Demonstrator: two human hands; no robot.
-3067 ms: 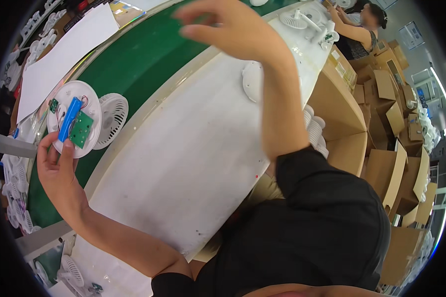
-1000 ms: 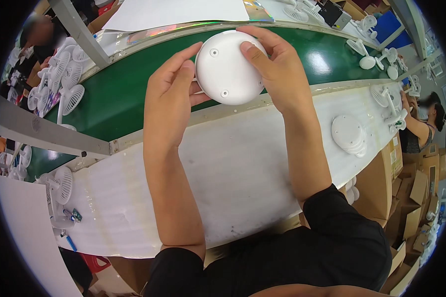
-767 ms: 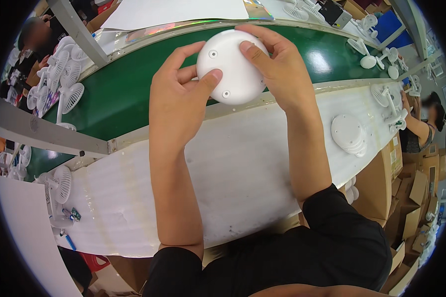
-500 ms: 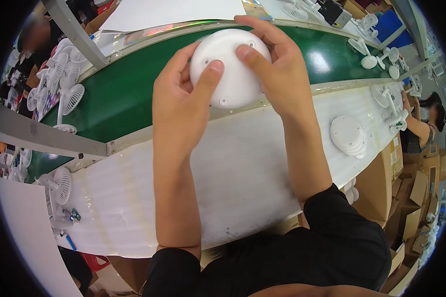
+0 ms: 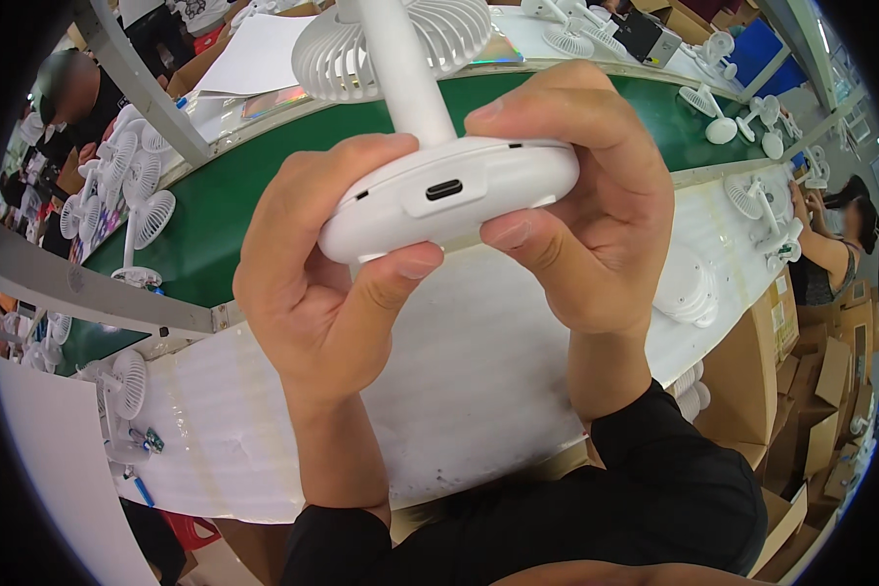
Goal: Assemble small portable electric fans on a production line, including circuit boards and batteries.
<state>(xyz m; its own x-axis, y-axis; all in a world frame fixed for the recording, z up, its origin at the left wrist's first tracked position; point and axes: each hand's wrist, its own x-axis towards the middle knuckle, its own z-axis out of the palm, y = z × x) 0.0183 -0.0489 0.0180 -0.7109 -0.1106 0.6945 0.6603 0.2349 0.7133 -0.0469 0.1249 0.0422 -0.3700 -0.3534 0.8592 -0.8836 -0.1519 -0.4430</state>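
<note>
I hold a small white desk fan (image 5: pixel 430 166) close to the camera, upright, its round base facing me with a charging port on the rim. My left hand (image 5: pixel 313 293) grips the base from the left and below, thumb pressed under it. My right hand (image 5: pixel 586 205) wraps the right side, thumb under the port, fingers over the top. The stem rises to the grilled fan head (image 5: pixel 391 39) at the top edge.
Below the hands lies a white foam-covered bench (image 5: pixel 459 391); beyond it runs a green conveyor belt (image 5: pixel 225 215). More white fans stand at the left (image 5: pixel 137 225) and far right (image 5: pixel 723 117). Round white bases (image 5: pixel 689 288) sit at right. Cardboard boxes (image 5: pixel 811 391) stack right; other people work nearby.
The fan has been turned from base-bottom-up to upright and lifted much closer to the camera; both hands shifted their grip around the base rim.
</note>
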